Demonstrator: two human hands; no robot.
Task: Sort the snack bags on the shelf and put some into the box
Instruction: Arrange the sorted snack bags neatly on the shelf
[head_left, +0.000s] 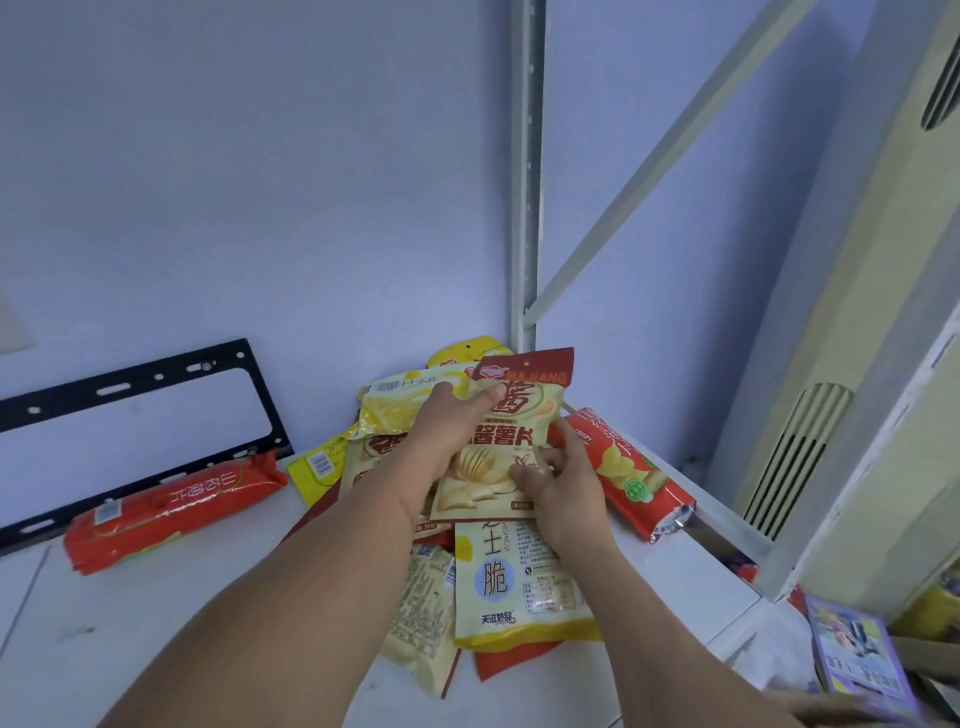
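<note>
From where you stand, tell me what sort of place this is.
Probably a storeroom or a back room: a white shelf on a slotted metal upright, heaped with snack bags, and a floor-standing air conditioner beside it. Both hands are on a chip bag.

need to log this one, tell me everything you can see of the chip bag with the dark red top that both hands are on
The chip bag is a glossy cream pouch with a dark red header band, a hang hole, large red characters and a picture of ridged chips. It looks sealed and puffy, and lies tilted on top of the snack pile at the shelf's back corner. The left hand grips its left edge; the right hand holds its lower right part.
</note>
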